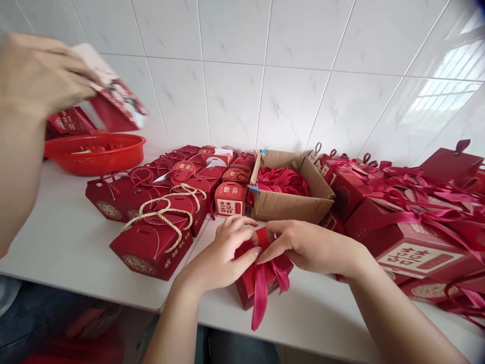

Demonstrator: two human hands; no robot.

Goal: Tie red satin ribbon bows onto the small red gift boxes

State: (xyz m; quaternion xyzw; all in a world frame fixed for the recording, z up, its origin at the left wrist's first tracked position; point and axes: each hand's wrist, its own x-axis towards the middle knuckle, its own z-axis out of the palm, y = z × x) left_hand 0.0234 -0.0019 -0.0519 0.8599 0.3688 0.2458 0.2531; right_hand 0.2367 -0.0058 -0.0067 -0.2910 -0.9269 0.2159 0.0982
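Left grip (229, 255): Curved narrowly over the lid, thumb and fingers close together at the ribbon; whether they pinched it could not be told.
Right grip (303, 245): Bent in from the opposite side, its fingertips closed on a pink ribbon (259, 298).
Gift box (245, 289): A small red carton sat at an angle on the white counter (318, 318), directly beneath both grips.
Ribbon tails: Two loose ends fell from between the grips, the longer hanging over the near side of the box, the shorter to its right.
Ribbon supply: An open cardboard box (293, 208), clipped at its left corners, stood just beyond the grips with a tangle of pink ribbons (282, 181) inside.
Double-happiness box (230, 202): Ahead of the left grip, it showed a pale label with red characters.
Gold-corded box (151, 253): It stood to the left of the left grip, in front of more dark red boxes (182, 172).
Bow-topped pile (413, 253): Stacked boxes spread to the right of the right grip.
Red basin (94, 157): It rested well to the left of the left grip, farther back.
Co-worker (22, 167): An arm, blurred, reached in beyond the left grip, a patterned carton (119, 103) held above the basin.
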